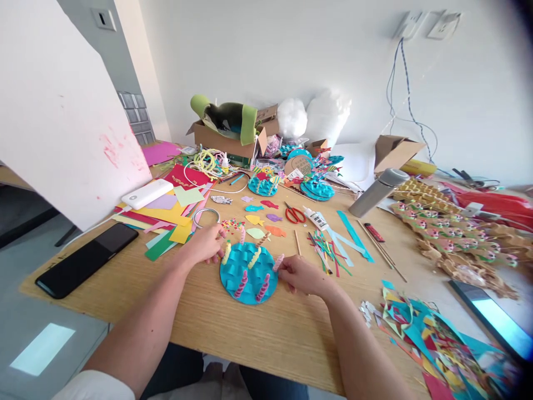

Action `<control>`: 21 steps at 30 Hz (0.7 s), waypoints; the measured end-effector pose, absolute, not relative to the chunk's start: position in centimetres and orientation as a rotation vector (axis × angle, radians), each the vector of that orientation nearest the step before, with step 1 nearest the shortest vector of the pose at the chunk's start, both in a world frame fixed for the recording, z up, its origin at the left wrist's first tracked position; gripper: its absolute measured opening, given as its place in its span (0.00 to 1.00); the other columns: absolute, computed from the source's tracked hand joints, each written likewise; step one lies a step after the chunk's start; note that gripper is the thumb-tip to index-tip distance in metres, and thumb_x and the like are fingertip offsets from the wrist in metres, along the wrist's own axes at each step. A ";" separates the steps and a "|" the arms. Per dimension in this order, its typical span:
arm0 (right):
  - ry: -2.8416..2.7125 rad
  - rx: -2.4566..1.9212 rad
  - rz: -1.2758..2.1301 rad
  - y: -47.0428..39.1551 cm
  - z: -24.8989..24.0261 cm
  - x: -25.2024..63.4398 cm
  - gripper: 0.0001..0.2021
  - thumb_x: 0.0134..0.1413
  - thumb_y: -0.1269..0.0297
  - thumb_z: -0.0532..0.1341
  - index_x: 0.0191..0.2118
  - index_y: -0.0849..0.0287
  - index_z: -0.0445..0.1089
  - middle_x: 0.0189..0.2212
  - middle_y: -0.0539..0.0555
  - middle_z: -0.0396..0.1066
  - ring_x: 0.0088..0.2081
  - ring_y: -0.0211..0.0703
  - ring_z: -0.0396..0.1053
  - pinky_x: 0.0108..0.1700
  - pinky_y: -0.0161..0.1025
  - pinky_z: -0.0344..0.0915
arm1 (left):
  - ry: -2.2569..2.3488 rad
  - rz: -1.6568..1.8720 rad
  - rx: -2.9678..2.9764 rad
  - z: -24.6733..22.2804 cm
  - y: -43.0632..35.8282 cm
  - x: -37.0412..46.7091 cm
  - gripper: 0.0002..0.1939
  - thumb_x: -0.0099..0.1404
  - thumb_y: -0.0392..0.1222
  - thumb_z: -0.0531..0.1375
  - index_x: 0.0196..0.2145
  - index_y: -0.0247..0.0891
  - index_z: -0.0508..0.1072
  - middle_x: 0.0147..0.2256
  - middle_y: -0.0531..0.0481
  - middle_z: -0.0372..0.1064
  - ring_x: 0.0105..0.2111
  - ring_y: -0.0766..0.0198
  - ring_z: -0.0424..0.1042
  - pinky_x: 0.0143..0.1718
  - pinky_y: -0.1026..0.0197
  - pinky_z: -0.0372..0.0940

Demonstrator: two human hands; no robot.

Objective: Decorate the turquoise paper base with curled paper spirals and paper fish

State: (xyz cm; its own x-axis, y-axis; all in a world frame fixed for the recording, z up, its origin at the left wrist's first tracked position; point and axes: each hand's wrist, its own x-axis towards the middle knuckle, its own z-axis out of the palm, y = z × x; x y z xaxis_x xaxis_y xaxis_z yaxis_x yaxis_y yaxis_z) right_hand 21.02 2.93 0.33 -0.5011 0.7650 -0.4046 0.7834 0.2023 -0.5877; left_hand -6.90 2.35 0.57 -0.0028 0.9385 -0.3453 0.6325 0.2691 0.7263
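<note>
On the table before me lies a round blue disc [250,280] with a surface of woven paper strips. Several twisted pipe cleaners stand up from it, among them a yellow one [226,253] at the left edge, a purple one [264,289] at the front and a pink one [278,261] at the right edge. My left hand [207,243] is beside the yellow pipe cleaner, fingers slightly apart and bent. The fingertips of my right hand [300,275] close on the pink pipe cleaner. Behind the disc are paper fish, including an orange fish [275,230] and a yellow fish [255,220].
Red scissors [295,213], a white glue bottle [316,219] and thin paper strips [327,250] lie beyond my right hand. A grey flask [378,192] stands farther right. Paper scraps [437,339] are heaped at front right. A black phone [87,260] and coloured paper [162,214] lie left.
</note>
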 end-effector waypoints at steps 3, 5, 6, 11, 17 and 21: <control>2.402 1.535 -1.224 3.1 0.3 21.4 0.07 0.50 0.68 0.52 0.26 0.58 0.65 0.14 0.45 0.67 0.14 0.33 0.60 0.19 0.30 0.55 | 1.735 0.471 1.458 0.8 2.2 -6.8 0.11 0.62 0.36 0.51 0.43 0.39 0.64 0.25 0.49 0.75 0.19 0.63 0.74 0.14 0.70 0.57; 2.451 1.584 -1.180 3.4 0.3 21.9 0.08 0.52 0.67 0.52 0.28 0.58 0.67 0.15 0.46 0.68 0.15 0.35 0.62 0.21 0.31 0.56 | 1.748 0.464 1.478 0.8 2.2 -6.8 0.11 0.62 0.36 0.51 0.43 0.39 0.64 0.25 0.50 0.75 0.19 0.63 0.73 0.14 0.70 0.57; 2.504 1.657 -1.130 3.7 0.3 22.2 0.09 0.54 0.65 0.52 0.29 0.59 0.69 0.15 0.47 0.69 0.17 0.36 0.64 0.22 0.32 0.57 | 1.756 0.458 1.491 0.8 2.1 -6.8 0.12 0.61 0.36 0.52 0.44 0.40 0.65 0.25 0.50 0.75 0.19 0.63 0.73 0.14 0.69 0.57; 2.821 2.023 -0.626 5.2 -0.1 23.3 0.11 0.58 0.62 0.54 0.34 0.59 0.72 0.28 0.54 0.75 0.32 0.43 0.70 0.36 0.36 0.62 | 1.828 0.453 1.554 0.8 2.1 -6.7 0.14 0.61 0.35 0.53 0.46 0.40 0.67 0.26 0.48 0.76 0.18 0.62 0.73 0.16 0.67 0.58; 2.808 1.794 -0.183 7.7 -0.5 22.6 0.10 0.59 0.65 0.57 0.41 0.60 0.74 0.38 0.57 0.75 0.44 0.47 0.68 0.46 0.41 0.60 | 1.939 0.490 1.727 0.8 2.2 -6.7 0.13 0.61 0.35 0.53 0.43 0.39 0.70 0.26 0.47 0.76 0.21 0.61 0.73 0.25 0.64 0.63; 2.729 1.770 -0.075 9.9 -0.9 21.9 0.13 0.60 0.64 0.57 0.49 0.61 0.72 0.48 0.61 0.72 0.53 0.51 0.64 0.50 0.42 0.58 | 1.972 0.542 1.761 0.9 2.3 -6.8 0.11 0.62 0.35 0.54 0.42 0.39 0.71 0.25 0.48 0.75 0.21 0.62 0.73 0.28 0.64 0.64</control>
